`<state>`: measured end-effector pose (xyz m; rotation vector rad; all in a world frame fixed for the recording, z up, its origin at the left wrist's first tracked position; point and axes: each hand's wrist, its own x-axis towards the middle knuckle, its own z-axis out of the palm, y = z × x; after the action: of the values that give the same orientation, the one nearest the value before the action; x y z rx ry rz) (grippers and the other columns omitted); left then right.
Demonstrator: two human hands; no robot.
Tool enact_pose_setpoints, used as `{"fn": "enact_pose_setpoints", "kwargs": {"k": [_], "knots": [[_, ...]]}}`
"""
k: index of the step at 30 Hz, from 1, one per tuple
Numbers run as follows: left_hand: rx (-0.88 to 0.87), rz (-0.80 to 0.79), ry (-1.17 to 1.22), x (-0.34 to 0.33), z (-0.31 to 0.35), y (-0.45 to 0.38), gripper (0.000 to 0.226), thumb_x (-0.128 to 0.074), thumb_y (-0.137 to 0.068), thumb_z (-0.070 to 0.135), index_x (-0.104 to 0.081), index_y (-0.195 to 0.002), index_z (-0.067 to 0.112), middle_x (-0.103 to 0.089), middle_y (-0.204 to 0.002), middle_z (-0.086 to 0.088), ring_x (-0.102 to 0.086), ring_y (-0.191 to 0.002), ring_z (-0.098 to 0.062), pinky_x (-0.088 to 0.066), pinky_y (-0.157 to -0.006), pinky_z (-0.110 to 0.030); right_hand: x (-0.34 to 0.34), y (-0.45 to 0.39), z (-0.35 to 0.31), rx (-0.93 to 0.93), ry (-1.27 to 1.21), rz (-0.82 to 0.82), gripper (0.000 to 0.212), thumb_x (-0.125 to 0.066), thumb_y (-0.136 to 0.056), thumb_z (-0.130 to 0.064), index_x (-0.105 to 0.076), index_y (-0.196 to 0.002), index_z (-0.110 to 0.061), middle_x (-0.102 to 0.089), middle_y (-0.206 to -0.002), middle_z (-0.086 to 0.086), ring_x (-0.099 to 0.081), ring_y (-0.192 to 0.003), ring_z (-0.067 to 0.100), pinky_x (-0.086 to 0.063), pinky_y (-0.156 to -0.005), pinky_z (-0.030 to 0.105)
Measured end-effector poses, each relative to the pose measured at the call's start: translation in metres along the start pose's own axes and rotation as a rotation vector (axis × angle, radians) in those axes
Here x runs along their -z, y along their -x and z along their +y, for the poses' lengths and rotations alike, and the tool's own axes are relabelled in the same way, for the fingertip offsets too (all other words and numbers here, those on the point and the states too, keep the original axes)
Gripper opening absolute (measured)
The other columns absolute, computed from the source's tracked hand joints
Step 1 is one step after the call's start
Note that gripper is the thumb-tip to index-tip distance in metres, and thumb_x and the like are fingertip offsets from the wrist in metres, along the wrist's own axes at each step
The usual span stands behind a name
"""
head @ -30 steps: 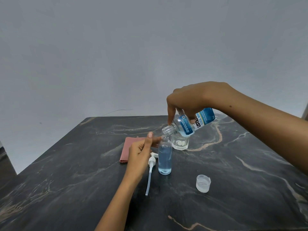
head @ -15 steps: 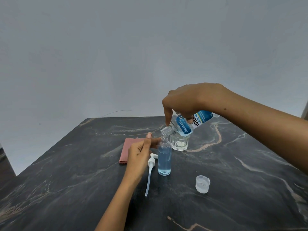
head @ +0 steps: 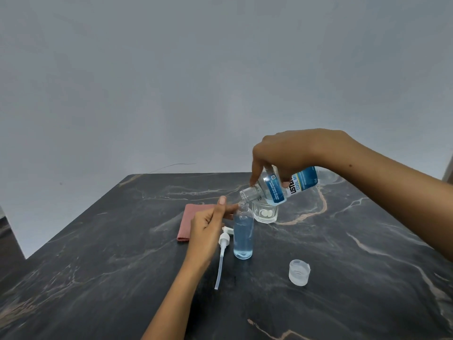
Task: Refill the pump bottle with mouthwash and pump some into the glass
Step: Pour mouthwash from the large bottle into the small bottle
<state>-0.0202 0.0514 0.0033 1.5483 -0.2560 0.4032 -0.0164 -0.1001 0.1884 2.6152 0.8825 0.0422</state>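
A small clear pump bottle stands uncapped on the dark marble table, mostly full of blue liquid. My left hand steadies its neck with fingertips. My right hand grips the mouthwash bottle, tipped nearly flat with its open mouth just above the small bottle's neck. The white pump head with its tube lies on the table left of the bottle. A short clear glass stands right behind it.
A clear plastic cap sits on the table to the front right. A folded pink cloth lies behind my left hand. A grey wall rises past the table's far edge.
My right hand has kept the mouthwash bottle tipped over the pump bottle's neck, shifting slightly left. The left hand has stayed at the neck.
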Motion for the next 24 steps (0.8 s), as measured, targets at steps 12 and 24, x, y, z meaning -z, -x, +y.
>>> {"fn": "enact_pose_setpoints", "kwargs": {"k": [12, 24], "knots": [[-0.02, -0.002, 0.066, -0.001, -0.002, -0.002, 0.045, -0.044, -0.087, 0.047, -0.076, -0.091, 0.016, -0.077, -0.082, 0.011, -0.071, -0.078, -0.001, -0.046, -0.066, -0.004, -0.081, 0.031, 0.035, 0.021, -0.696, 0.229, 0.064, -0.074, -0.072, 0.002, -0.061, -0.118, -0.041, -0.056, -0.085, -0.052, -0.059, -0.085, -0.02, -0.043, -0.066, 0.0], [-0.051, -0.025, 0.064, -0.002, -0.001, 0.001, 0.036, -0.052, -0.085, 0.041, -0.075, -0.093, 0.015, -0.072, -0.064, 0.017, -0.062, -0.058, 0.01, -0.043, -0.059, -0.002, -0.158, 0.034, 0.018, -0.216, -1.384, 0.68, 0.051, -0.08, -0.069, -0.007, -0.052, -0.111, -0.017, -0.066, -0.11, 0.003, -0.07, -0.095, 0.02, -0.059, -0.079, 0.028]]}}
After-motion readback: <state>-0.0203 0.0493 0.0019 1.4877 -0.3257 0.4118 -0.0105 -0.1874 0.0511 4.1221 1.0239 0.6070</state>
